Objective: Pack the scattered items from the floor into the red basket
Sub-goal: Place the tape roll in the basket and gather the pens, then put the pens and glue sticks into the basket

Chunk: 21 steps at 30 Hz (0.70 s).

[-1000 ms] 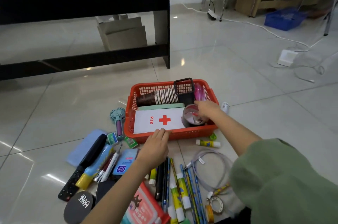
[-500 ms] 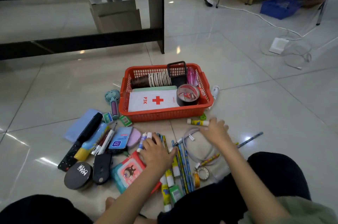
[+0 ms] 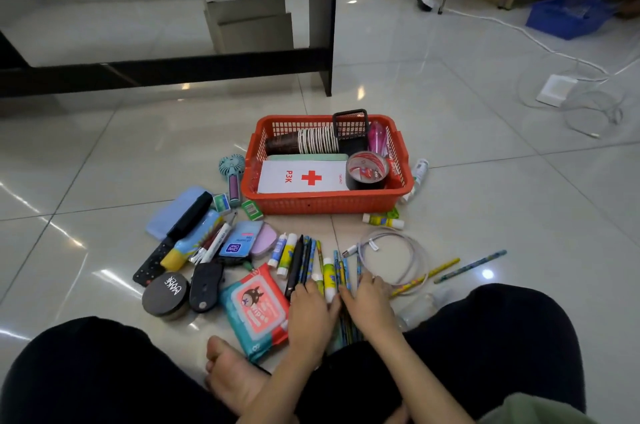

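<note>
The red basket (image 3: 325,205) stands on the tiled floor. It holds a white first-aid box (image 3: 301,178), a tape roll (image 3: 367,170), stacked paper cups (image 3: 313,139) and a black mesh holder (image 3: 349,124). In front of it lie a row of pencils and glue sticks (image 3: 311,261), a coiled white cable (image 3: 394,249), a wet-wipes pack (image 3: 256,311), a black compact (image 3: 166,295) and a remote (image 3: 152,264). My left hand (image 3: 311,311) and my right hand (image 3: 370,299) rest side by side, fingers down, on the near ends of the pencils. Neither hand lifts anything.
A mini fan (image 3: 231,171) and a white bottle (image 3: 419,171) flank the basket. Two loose pencils (image 3: 467,266) lie to the right. A black furniture frame (image 3: 327,43), a cardboard box (image 3: 249,22), a blue crate (image 3: 564,18) and white cords (image 3: 554,89) stand farther back. My crossed legs and a bare foot (image 3: 232,368) are nearest.
My right hand left the tape roll in the basket and came back to the pencils. My left hand moved from the basket's front edge to the same row. The view tilted down.
</note>
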Tool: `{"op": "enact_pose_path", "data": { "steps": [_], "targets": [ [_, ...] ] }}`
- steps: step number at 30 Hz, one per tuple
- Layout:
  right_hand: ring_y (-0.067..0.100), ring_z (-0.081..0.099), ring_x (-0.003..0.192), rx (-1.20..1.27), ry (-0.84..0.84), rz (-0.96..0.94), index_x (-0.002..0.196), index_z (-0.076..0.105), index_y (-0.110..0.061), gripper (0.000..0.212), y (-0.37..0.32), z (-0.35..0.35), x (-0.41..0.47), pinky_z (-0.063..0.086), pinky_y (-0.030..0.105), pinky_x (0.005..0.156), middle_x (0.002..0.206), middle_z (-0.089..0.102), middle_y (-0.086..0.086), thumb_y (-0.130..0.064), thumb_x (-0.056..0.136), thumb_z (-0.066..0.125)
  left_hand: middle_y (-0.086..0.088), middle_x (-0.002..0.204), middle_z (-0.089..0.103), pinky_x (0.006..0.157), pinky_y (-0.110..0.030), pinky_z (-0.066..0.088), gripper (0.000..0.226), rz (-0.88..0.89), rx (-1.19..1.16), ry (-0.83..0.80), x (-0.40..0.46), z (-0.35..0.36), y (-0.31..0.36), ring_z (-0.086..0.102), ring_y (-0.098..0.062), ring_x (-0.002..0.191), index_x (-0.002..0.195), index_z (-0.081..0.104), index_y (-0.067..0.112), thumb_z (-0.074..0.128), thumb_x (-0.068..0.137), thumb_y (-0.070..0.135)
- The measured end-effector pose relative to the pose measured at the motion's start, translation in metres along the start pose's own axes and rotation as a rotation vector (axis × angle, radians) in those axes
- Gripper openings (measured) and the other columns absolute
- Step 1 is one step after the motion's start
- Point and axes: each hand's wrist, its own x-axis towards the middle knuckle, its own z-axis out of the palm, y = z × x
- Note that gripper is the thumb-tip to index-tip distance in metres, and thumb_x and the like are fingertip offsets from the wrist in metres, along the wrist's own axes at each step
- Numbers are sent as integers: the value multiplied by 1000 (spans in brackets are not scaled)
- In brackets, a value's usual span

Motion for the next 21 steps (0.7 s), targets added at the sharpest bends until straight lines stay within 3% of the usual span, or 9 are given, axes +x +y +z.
{"op": "enact_pose_path", "data": {
  "steps": [3, 5, 7, 9, 13, 16, 18, 21],
  "targets": [
    [31, 43, 124, 34, 0, 48, 125, 46, 1, 52, -7, 2, 1, 39, 35, 97, 129, 48, 19, -42, 96, 39, -19, 120, 59, 89, -35, 45, 55, -111, -186, -71, 6, -10, 9, 58, -31, 111, 121, 40, 0, 44, 92, 47],
    [33, 49, 119, 211, -48, 118, 119, 53, 5, 57, -15, -2, 7, 40, 35, 95, 125, 53, 24, -45, 94, 42, -22, 124, 57, 88, -34, 45, 51, -193, -341, -182, 15, -14, 14, 57, -34, 114, 122, 40, -2, 47, 92, 39],
    [32, 59, 108, 429, -129, 172, 96, 62, -2, 45, -22, -8, 13, 43, 32, 81, 110, 63, 23, -46, 90, 51, -23, 123, 58, 84, -31, 45, 40, -209, -466, -258, 20, -18, 17, 57, -33, 113, 120, 47, -4, 47, 92, 24],
    [27, 63, 90, 447, -194, 163, 71, 56, -14, 31, -27, -10, 15, 40, 27, 69, 88, 63, 15, -41, 84, 58, -21, 119, 61, 79, -27, 44, 32, -183, -576, -290, 20, -18, 13, 58, -31, 110, 117, 54, -5, 44, 90, 9],
    [19, 52, 77, 411, -257, 157, 74, 55, -13, 20, -34, -8, 19, 37, 26, 65, 82, 54, 8, -32, 78, 61, -12, 101, 62, 66, -12, 46, 30, -142, -859, -364, 12, -16, 0, 58, -19, 96, 116, 56, -6, 43, 89, -3],
    [20, 54, 74, 572, -249, 233, 61, 50, -15, 21, -38, -9, 22, 39, 25, 59, 76, 56, 7, -24, 75, 63, -8, 80, 61, 52, -5, 43, 17, -132, -979, -376, 11, -19, -4, 57, -13, 74, 91, 63, 1, 49, 82, -3],
    [21, 55, 71, 728, -201, 278, 59, 50, -15, 24, -39, -7, 22, 40, 25, 58, 67, 55, 4, -20, 78, 62, -12, 77, 63, 62, -13, 49, 19, -138, -1108, -359, 13, -26, -5, 60, -18, 73, 79, 65, 6, 50, 81, -6],
    [16, 53, 59, 981, -47, 326, 61, 50, -13, 24, -44, -6, 18, 41, 26, 53, 60, 53, 2, -18, 82, 61, -19, 100, 66, 89, -35, 50, 25, -113, -1209, -292, 18, -33, -5, 63, -27, 97, 101, 68, 0, 48, 87, -7]
  ]
}}
